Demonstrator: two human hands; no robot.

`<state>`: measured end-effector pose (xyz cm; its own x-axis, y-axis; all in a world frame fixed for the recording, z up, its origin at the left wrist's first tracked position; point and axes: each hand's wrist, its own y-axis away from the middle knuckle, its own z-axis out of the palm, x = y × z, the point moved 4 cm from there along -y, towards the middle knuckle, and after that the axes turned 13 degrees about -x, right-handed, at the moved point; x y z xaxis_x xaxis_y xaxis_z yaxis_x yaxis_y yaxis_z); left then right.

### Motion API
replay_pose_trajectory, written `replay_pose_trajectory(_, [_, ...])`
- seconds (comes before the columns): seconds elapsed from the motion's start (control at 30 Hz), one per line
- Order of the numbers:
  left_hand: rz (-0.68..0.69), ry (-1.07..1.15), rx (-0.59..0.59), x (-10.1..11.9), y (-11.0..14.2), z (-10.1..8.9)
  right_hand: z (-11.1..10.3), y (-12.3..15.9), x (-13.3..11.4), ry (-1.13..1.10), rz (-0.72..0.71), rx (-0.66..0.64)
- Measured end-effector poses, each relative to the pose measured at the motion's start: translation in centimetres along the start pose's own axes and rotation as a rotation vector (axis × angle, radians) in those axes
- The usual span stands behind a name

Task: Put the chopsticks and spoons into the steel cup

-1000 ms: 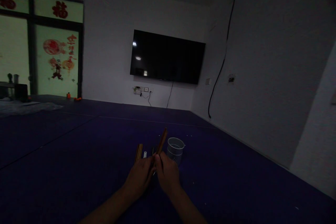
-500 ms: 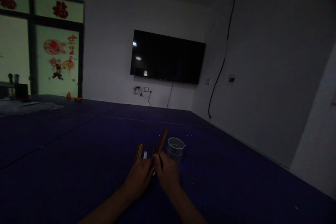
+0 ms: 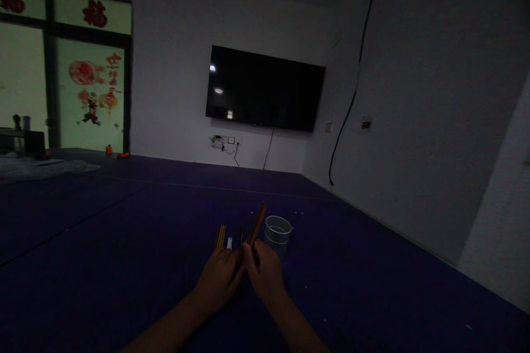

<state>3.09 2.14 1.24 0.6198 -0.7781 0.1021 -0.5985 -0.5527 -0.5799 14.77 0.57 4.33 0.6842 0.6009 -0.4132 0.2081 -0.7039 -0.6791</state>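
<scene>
My right hand (image 3: 267,273) is closed around a bundle of brown wooden sticks, probably chopsticks (image 3: 258,222), tilted with the upper ends pointing away and slightly right. My left hand (image 3: 219,276) is closed against the lower end of that bundle, its fingertips meeting the right hand; the grip itself is partly hidden. Just beyond the left hand lie more chopsticks (image 3: 220,236) and a white handle (image 3: 229,242). Thin dark utensils (image 3: 241,236) show between these and the held bundle. A translucent grey cup (image 3: 277,237) stands upright beside my right hand.
The purple-blue floor covering (image 3: 124,265) has small white scraps on it. Plastic sheeting (image 3: 45,168) lies at the far left, near orange items (image 3: 109,150). A television (image 3: 265,88) hangs on the back wall, and a black cable (image 3: 351,102) runs down the right wall.
The held bundle has shifted very slightly to the right with my right hand. A shiny bit below the fingers no longer shows. The cup and other utensils stay where they were.
</scene>
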Motion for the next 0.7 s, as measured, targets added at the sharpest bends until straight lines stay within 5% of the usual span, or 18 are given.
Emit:
replay_pose_trajectory(0.23, [-0.199, -0.014, 0.121, -1.7, 0.3, -1.1, -5.9, 0.3, 3.7, -0.132, 0.259, 0.535])
replay_pose_trajectory(0.3, [-0.251, -0.014, 0.11, -2.5, 0.3, -0.8, -7.2, 0.2, 5.4, -0.106, 0.337, 0.601])
replay_pose_trajectory(0.43, [-0.333, -0.031, 0.096, -3.7, 0.1, -0.3, -8.1, -0.6, 8.1, -0.05, 0.425, 0.554])
replay_pose_trajectory(0.7, [-0.352, 0.004, 0.089, -4.0, 0.3, 0.0, -6.1, -1.6, 10.4, 0.054, 0.418, 0.339])
